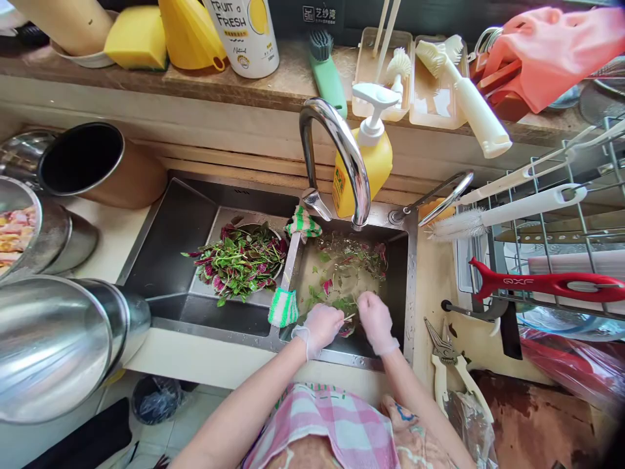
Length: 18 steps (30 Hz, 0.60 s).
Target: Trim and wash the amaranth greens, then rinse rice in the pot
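Note:
My left hand (322, 327), in a thin clear glove, is closed over the front of the right sink basin, with a pale stem of red-green leafy vegetable (348, 318) poking from its fingertips. Just to the right, my right hand (376, 322), gloved too, has its fingers curled shut; what they hold, if anything, is hidden. Cloudy water (336, 267) in this basin carries loose leaves and stems. A heaped bowl of red-green leafy vegetables (244, 260) stands in the left basin. Two green-and-white striped cloths (283, 307) drape the divider between the basins.
A chrome faucet (349, 156) arches over the right basin, with a yellow pump bottle (366, 163) behind it. Metal pots (53, 345) crowd the left counter. On the right are a wire dish rack (561, 247), a red peeler (541, 280) and white-handled shears (449, 358).

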### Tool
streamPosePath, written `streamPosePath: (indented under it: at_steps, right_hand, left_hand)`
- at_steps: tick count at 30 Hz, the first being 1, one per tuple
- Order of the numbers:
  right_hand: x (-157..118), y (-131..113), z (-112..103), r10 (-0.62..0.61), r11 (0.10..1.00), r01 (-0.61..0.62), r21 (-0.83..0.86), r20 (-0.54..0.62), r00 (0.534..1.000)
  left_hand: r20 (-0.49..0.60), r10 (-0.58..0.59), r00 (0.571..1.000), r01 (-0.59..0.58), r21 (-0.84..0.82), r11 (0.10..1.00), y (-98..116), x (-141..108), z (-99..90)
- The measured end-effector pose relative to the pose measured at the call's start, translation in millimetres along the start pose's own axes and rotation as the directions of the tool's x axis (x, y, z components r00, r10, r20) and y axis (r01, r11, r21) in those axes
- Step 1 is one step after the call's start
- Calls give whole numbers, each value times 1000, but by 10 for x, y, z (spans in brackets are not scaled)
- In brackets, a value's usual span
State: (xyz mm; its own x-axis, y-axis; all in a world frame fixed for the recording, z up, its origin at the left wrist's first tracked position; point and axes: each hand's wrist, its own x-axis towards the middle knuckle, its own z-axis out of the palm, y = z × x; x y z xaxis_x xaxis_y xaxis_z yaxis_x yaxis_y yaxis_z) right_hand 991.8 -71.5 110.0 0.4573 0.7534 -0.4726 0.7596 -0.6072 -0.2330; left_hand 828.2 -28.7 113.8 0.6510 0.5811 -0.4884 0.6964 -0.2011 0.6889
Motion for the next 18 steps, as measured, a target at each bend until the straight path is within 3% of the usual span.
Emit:
streamPosePath:
  at_steps: [3,6,8,10,12,13,15,18]
  right_hand:
    - [315,75,-106,55,989,-42,141,-87,995]
    - [475,143,-199,24,996,-25,89,3,1000]
    - [468,170,-210,24,1000,-23,-19,26,999]
    - [410,195,-161,19,996,-17,-86,19,1000]
    - [348,225,-57,77,994,-69,-82,91,993]
    - [324,241,10,124,991,-114,-68,151,981]
    - [298,267,156,198,980,-197,-31,258,946]
    - [284,285,337,177,973,-220,76,373,911]
  left_hand:
    - [-79,-188,979,172,-175,969,-45,-25,-96]
    - [-180,-351,919,229,-479,847,-122,-68,-245]
    - [-189,-394,900,141,-727,672,-173,-123,-338]
    - [-120,-414,903,40,-933,357,-213,-197,-406]
    - [-27,-402,915,3,-997,73,-235,-276,-446]
    - [16,-392,920,10,-1000,-17,-237,-311,-456]
    - [89,-393,915,46,-992,-117,-226,-363,-458]
    - [174,-420,891,90,-973,-213,-190,-393,-428]
